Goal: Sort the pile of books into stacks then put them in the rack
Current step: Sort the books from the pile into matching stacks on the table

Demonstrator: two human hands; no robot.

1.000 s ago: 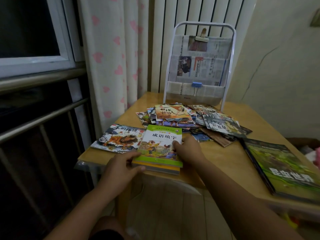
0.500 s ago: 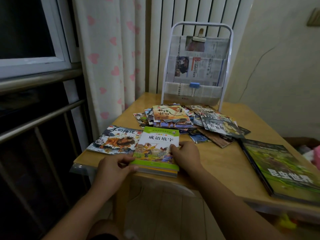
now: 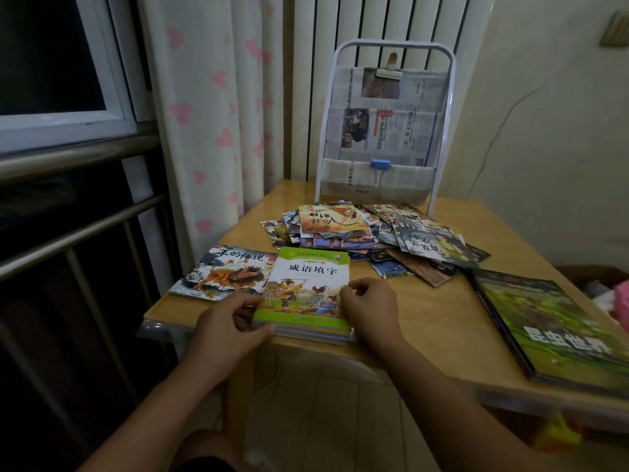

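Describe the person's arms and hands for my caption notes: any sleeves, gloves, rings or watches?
Both forearms are bare right to the bottom of the picture, with no sleeves in view. The left hand and right hand wear no gloves, and no ring, watch or bracelet shows.

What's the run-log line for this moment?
sorting | both hands squaring green-cover stack | pile unsorted | rack bookless
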